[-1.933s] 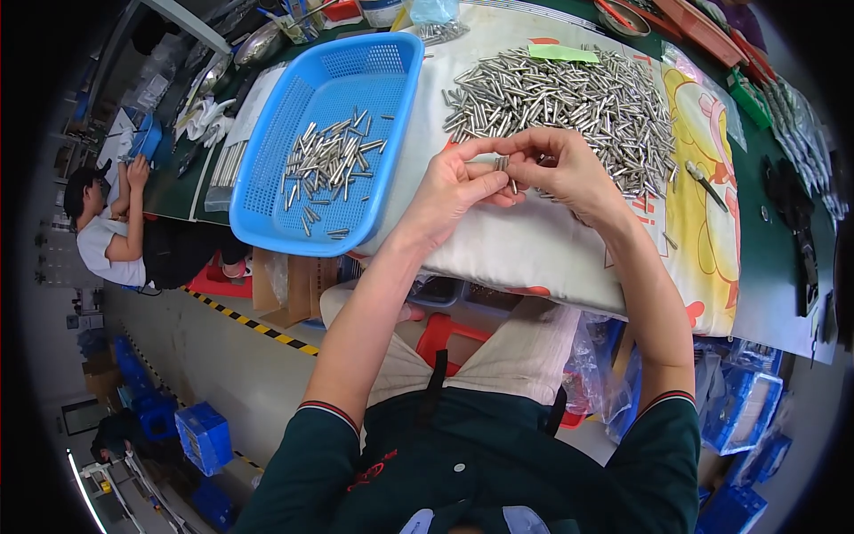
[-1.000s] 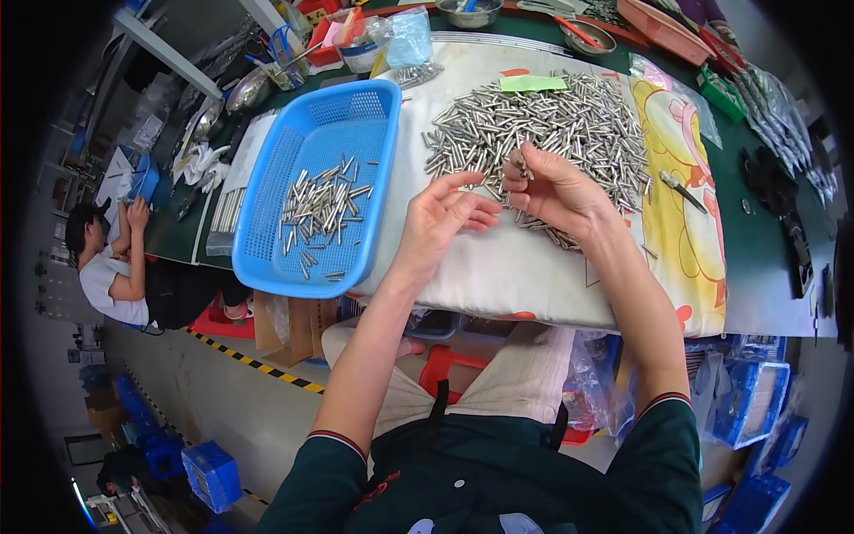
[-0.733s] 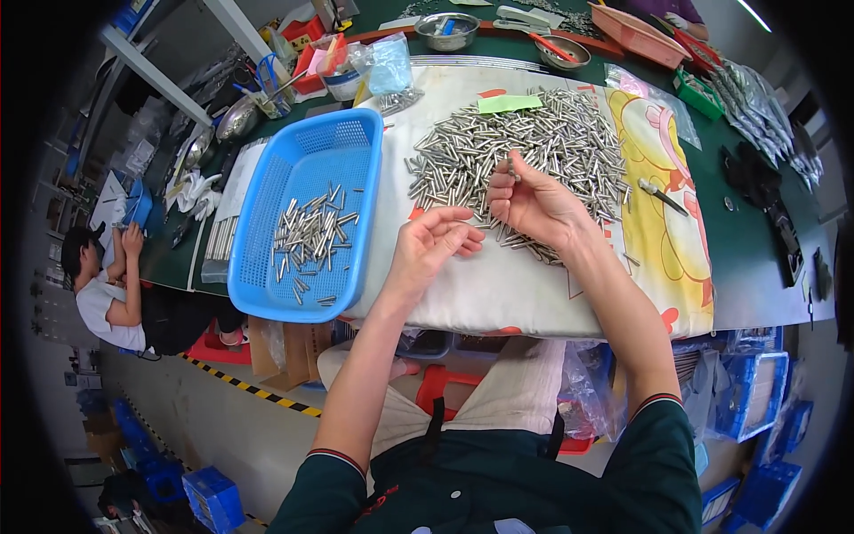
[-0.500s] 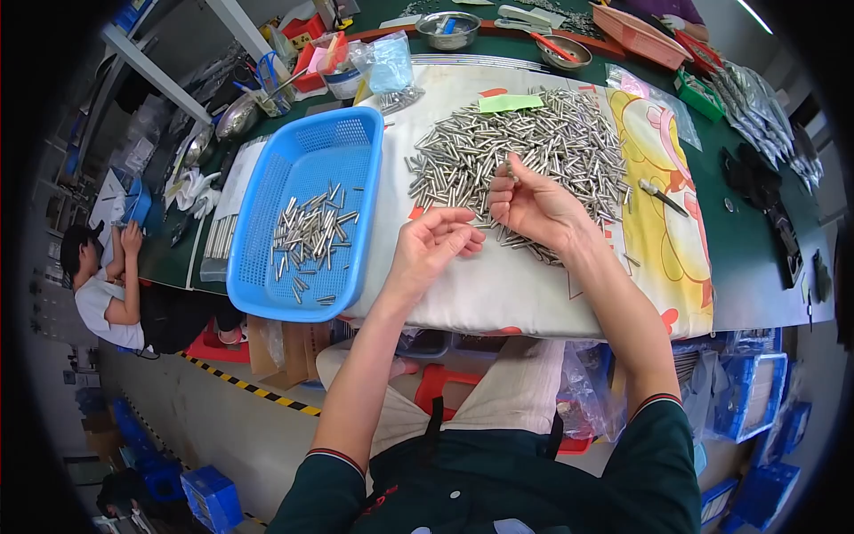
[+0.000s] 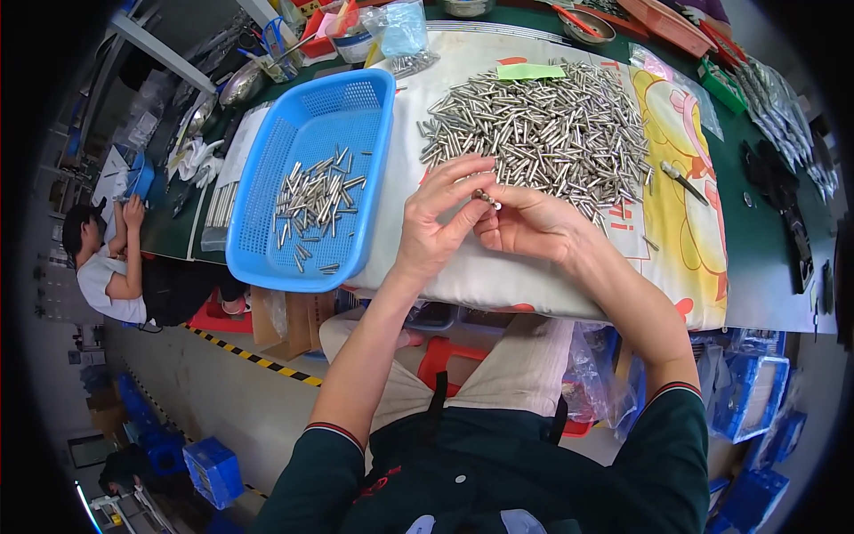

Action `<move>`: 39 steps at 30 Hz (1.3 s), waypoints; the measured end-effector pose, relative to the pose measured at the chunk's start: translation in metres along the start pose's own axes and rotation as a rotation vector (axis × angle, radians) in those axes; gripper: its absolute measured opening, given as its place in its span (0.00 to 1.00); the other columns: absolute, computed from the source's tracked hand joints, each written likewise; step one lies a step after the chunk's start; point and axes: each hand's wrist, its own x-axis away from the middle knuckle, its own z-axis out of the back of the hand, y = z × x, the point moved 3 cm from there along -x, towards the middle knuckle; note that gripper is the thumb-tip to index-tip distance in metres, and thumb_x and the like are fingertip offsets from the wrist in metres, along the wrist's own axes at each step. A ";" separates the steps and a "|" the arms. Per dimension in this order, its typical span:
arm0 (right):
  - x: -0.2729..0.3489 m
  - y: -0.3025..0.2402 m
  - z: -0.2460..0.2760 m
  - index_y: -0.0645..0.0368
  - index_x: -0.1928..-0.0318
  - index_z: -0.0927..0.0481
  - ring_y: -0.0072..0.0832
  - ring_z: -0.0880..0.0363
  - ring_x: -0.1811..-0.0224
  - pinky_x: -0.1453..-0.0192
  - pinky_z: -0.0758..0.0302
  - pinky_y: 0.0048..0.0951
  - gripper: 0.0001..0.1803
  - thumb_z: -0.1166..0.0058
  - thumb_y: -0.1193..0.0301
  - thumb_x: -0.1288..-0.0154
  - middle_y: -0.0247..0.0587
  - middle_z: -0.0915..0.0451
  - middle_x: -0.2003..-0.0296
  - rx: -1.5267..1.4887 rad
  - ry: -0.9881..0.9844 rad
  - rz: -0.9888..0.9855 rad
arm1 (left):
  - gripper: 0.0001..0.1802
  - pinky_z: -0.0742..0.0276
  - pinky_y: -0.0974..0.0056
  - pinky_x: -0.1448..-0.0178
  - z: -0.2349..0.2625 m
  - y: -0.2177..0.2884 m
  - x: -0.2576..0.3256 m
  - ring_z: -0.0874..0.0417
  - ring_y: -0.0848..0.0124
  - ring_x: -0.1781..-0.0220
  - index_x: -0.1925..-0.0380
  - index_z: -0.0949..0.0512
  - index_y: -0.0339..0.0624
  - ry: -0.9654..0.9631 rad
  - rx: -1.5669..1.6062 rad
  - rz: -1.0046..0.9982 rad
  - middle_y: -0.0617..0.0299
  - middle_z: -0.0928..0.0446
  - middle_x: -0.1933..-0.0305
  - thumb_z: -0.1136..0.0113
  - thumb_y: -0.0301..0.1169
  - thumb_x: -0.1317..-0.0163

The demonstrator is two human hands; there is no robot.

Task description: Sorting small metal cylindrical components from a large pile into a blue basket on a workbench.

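- Both hands meet over the white cloth (image 5: pixel 463 276), just below the big pile of metal pins (image 5: pixel 543 133).
- Left hand (image 5: pixel 440 227) and right hand (image 5: pixel 525 222) pinch one small pin (image 5: pixel 486 198) between their fingertips.
- Blue basket (image 5: pixel 267 258) sits left on the surface, with sorted pins (image 5: pixel 311 200) inside.

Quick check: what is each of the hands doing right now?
Left hand: pinching a small silver metal pin.
Right hand: fingertips on the same pin.
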 end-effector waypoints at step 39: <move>0.024 -0.073 0.002 0.62 0.64 0.21 0.37 0.28 0.62 0.56 0.31 0.35 0.13 0.40 0.73 0.54 0.39 0.25 0.72 2.273 0.293 1.000 | 0.18 0.31 0.60 0.54 -0.020 -0.011 -0.001 0.27 0.60 0.59 0.60 0.26 0.36 -0.094 -0.497 0.129 0.56 0.28 0.61 0.38 0.29 0.52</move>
